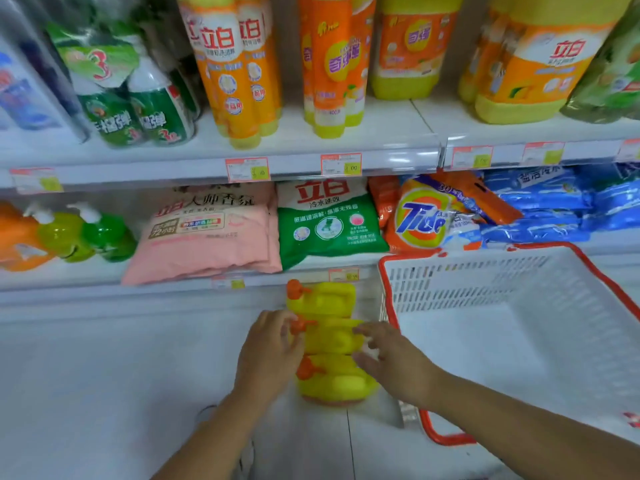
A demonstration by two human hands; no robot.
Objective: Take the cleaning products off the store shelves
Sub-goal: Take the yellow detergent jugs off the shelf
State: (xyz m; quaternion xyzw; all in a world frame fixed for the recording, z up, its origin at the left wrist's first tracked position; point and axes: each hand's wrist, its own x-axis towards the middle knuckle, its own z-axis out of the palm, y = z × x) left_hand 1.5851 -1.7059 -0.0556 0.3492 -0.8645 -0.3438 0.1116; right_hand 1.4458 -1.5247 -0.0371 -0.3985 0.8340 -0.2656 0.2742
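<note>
3 yellow bottles beside white basket, left hand and right hand flanking them, fingers loose, unclamped

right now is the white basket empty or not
Empty: the white basket shows only its bare floor and slotted walls; the yellow bottles stand outside it.

On the upper shelf, the orange bottles and the yellow jug carried the brand 立白, and the green bottle pack bore a large red "3". Below, the orange bag read "Tide", the green-and-white bag read 立白 over 冷水速效, and the pink bag showed "72小时". The price tag seemed to read 4.00, though blurred.
</note>
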